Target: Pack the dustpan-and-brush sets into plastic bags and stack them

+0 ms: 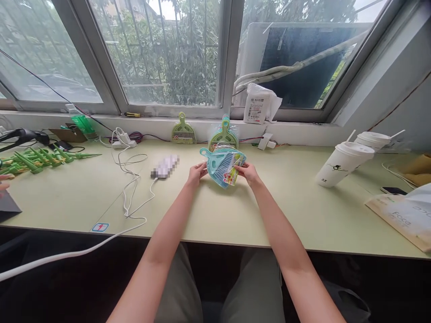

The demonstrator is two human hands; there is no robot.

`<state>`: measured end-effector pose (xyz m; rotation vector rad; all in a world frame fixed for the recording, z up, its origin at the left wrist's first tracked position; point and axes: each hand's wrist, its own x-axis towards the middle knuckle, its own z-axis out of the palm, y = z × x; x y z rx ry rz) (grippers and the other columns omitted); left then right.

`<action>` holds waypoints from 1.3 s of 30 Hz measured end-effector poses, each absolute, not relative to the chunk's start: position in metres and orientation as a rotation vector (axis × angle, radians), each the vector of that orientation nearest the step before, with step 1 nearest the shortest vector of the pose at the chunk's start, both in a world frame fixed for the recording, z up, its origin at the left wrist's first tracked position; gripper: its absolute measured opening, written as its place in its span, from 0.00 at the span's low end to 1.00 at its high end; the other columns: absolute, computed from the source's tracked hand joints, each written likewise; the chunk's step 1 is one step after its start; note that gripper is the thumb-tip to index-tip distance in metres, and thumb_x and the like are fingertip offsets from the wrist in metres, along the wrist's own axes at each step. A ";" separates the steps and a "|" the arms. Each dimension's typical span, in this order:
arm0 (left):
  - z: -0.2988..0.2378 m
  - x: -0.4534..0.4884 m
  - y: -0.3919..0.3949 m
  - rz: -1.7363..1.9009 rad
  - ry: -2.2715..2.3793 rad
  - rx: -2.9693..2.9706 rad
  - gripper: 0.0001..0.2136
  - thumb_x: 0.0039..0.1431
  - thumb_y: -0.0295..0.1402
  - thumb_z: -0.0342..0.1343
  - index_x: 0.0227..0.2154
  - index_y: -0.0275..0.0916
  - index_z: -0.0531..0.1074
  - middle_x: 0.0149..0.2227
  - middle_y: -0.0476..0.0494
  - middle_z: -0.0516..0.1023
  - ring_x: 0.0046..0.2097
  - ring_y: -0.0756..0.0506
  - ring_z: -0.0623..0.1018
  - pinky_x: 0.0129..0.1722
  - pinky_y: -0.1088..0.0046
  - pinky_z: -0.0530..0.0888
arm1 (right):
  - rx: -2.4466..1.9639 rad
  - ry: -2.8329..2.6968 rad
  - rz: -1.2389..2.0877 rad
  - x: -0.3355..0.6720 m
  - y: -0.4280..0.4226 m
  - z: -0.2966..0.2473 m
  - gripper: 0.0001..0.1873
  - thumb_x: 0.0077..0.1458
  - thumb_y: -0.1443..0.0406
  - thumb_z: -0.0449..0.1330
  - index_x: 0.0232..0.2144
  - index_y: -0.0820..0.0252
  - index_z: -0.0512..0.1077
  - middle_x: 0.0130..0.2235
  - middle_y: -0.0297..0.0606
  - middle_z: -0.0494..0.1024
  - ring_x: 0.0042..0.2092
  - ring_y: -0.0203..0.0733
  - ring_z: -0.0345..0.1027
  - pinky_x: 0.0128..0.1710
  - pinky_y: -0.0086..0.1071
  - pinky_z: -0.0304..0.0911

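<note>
A blue-green plastic dustpan, with a printed card label on its right part, is tilted between my two hands above the table. My left hand grips its left edge, fingers partly hidden behind it. On the other side, my right hand pinches the right edge by the label. Right behind it stand more wrapped dustpans, the front one a green dustpan, leaning by the window wall. Another green dustpan leans a little to the left.
White cables and a blurred-out phone lie left of my arms. Green spiky plastic pieces are piled far left, near another person's fingers. White cups and a tissue pack stand right.
</note>
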<state>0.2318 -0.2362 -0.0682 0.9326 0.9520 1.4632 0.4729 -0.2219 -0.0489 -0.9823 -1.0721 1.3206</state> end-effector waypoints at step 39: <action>-0.061 0.209 -0.193 1.290 1.070 1.018 0.17 0.39 0.42 0.67 0.21 0.36 0.67 0.23 0.44 0.76 0.24 0.51 0.74 0.21 0.76 0.67 | -1.347 -1.023 1.221 0.474 -0.226 -0.067 0.30 0.40 0.55 0.70 0.47 0.55 0.72 0.43 0.43 0.80 0.41 0.50 0.76 0.40 0.41 0.75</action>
